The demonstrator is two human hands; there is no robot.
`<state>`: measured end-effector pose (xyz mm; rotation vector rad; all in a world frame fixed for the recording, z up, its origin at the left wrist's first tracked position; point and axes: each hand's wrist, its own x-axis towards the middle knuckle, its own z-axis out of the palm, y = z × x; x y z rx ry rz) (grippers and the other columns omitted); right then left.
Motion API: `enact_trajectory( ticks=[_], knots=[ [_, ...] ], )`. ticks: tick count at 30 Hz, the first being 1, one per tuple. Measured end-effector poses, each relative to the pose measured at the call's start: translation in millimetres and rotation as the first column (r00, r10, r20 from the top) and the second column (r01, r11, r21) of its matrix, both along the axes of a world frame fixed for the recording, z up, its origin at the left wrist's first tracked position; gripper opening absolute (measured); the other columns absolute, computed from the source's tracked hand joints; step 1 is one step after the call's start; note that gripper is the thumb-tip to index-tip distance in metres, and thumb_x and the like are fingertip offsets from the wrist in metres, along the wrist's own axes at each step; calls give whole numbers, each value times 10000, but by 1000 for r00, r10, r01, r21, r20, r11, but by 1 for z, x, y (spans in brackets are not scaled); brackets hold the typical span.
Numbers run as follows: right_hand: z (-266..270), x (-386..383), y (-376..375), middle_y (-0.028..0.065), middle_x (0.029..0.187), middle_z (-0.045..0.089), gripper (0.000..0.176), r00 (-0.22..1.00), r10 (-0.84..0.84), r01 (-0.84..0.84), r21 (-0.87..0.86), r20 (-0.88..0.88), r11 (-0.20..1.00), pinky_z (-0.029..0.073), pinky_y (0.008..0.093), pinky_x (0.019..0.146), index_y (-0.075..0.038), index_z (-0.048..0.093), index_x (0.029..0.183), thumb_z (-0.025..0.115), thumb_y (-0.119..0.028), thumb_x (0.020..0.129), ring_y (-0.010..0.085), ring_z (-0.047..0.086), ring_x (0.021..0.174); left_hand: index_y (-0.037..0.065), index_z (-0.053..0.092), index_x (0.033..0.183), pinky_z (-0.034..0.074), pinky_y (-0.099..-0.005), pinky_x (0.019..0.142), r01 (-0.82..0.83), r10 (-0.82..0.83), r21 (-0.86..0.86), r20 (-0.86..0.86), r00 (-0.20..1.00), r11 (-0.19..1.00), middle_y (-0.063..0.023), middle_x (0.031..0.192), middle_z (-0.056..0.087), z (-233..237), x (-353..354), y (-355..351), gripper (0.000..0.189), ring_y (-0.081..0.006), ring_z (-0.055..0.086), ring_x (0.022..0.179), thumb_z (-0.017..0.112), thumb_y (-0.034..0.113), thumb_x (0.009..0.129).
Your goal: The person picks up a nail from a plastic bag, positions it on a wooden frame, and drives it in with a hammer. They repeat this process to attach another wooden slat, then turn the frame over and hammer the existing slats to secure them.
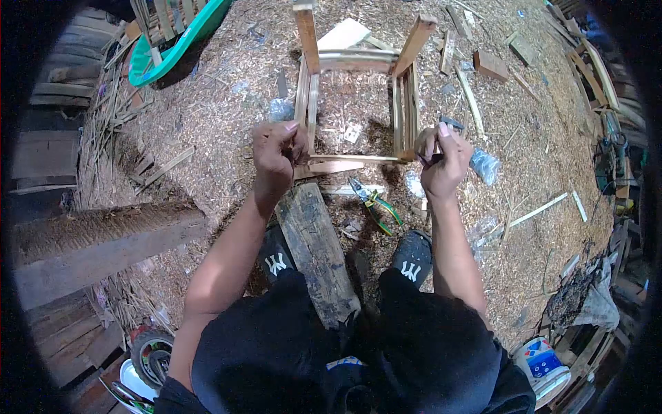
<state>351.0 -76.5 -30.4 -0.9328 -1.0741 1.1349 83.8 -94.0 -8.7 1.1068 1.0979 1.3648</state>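
My left hand [278, 153] hovers near the left front corner of a wooden frame [307, 41], its fingers curled into a pinch. Across from it, my right hand [447, 160] is closed the same way beside the right front corner. Whatever either hand grips is hidden or too small to name. The frame has side rails, crosspieces and two posts rising at the far end. Below its near rail lie pliers [373, 201] with green and yellow handles. A small dark grey piece [452, 123] shows just beyond my right fingers.
A worn wooden beam [310, 248] runs between my feet. Another thick beam [110, 245] juts in from the left. Wood shavings cover the ground, with offcuts, a brown block [490, 65] and plastic bags [485, 166]. A green-rimmed item [165, 61] stands upper left, a bucket [543, 366] lower right.
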Motion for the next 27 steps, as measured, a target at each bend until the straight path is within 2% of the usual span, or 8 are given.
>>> enact_trajectory(
  ticks=[7, 12, 18, 21, 23, 24, 25, 27],
  knots=[
    [-18, -2, 27, 74, 544, 469, 460, 1000, -14, 15, 25, -20, 1000, 313, 315, 509, -41, 480, 578, 509, -221, 1001, 175, 443, 502, 82, 351, 524, 268, -327, 487, -76, 76, 17, -55, 996, 997, -33, 494, 337, -6, 17, 15, 518, -164, 337, 468, 385, 267, 1006],
    [-24, 2, 20, 72, 554, 489, 446, 998, 29, -25, -74, 55, 997, 339, 315, 537, -42, 483, 568, 539, -201, 981, 177, 468, 524, 90, 358, 518, 275, -328, 483, -42, 42, -38, 1, 999, 998, -25, 478, 315, -22, 7, 10, 534, -165, 326, 459, 376, 247, 1028],
    [-29, 15, 37, 68, 537, 472, 550, 969, 136, -157, -86, -208, 984, 318, 317, 505, -41, 494, 548, 428, -344, 1002, 156, 397, 481, 96, 397, 544, 301, -333, 513, -83, 93, -102, 102, 990, 991, -23, 495, 324, -12, 15, 16, 520, -166, 350, 477, 367, 260, 1036],
    [-28, 20, 35, 83, 540, 494, 573, 941, 193, -230, -105, -279, 968, 355, 317, 506, -21, 531, 595, 386, -373, 1023, 170, 426, 478, 94, 411, 562, 328, -331, 531, 10, -6, -38, 100, 995, 999, -24, 511, 337, -29, 8, 16, 522, -170, 377, 508, 360, 277, 1048],
    [-28, 21, 31, 94, 553, 520, 583, 957, 270, -278, -74, -104, 958, 374, 310, 515, 5, 574, 657, 368, -389, 1034, 174, 457, 480, 47, 478, 584, 369, -304, 574, 44, -34, 112, -94, 995, 993, -35, 521, 423, -46, -2, 14, 577, -156, 433, 503, 312, 346, 1049],
    [-32, 27, 32, 124, 595, 573, 594, 939, 329, -336, -65, -105, 939, 428, 319, 568, 28, 612, 718, 355, -400, 1039, 200, 541, 540, 38, 526, 626, 426, -312, 718, 207, -206, 7, -65, 976, 978, -65, 581, 506, -40, -13, 13, 670, -184, 483, 560, 230, 443, 1070],
    [-24, 24, 29, 124, 595, 573, 594, 939, 328, -336, -67, -104, 940, 428, 319, 568, 28, 612, 718, 355, -400, 1039, 200, 541, 540, 38, 526, 626, 426, -312, 718, 208, -207, 7, -63, 976, 978, -65, 581, 506, -31, -10, 14, 670, -184, 483, 560, 230, 443, 1070],
    [-10, 16, 24, 144, 639, 613, 607, 967, 222, -226, -17, -125, 974, 473, 340, 644, 29, 624, 723, 352, -409, 1043, 228, 605, 618, 33, 568, 666, 447, -314, 740, 250, -241, -38, 169, 956, 967, -92, 653, 569, -15, -7, 16, 752, -200, 518, 597, 180, 530, 1076]
  ],
)
